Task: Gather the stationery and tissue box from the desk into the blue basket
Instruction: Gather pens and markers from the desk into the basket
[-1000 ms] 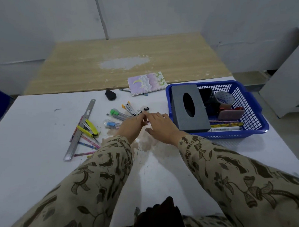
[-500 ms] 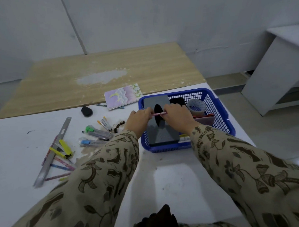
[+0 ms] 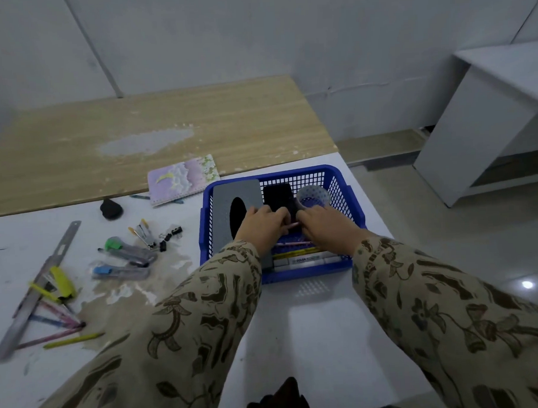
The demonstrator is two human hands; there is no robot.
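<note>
The blue basket (image 3: 342, 182) stands on the white desk with the grey tissue box (image 3: 227, 193) in its left half. A black item (image 3: 278, 194), a patterned tape roll (image 3: 313, 196) and several pens and markers (image 3: 304, 259) also lie inside. My left hand (image 3: 261, 224) and my right hand (image 3: 324, 224) are together over the basket's middle, and both pinch a thin pink pen (image 3: 291, 225) between them. On the desk to the left lie two clear pen cases (image 3: 131, 253), binder clips (image 3: 170, 234), a metal ruler (image 3: 37, 285), yellow cutters (image 3: 60, 284) and several pencils (image 3: 60, 324).
A pastel notebook (image 3: 183, 176) sits at the seam between the white desk and a wooden table (image 3: 165, 122) behind it. A black lump (image 3: 110, 208) lies near it. A white cabinet (image 3: 489, 123) stands to the right on the tiled floor.
Both hands lifted the pink pen from the pile on the desk, carried it right over the tissue box, and now hold it lower, inside the basket.
</note>
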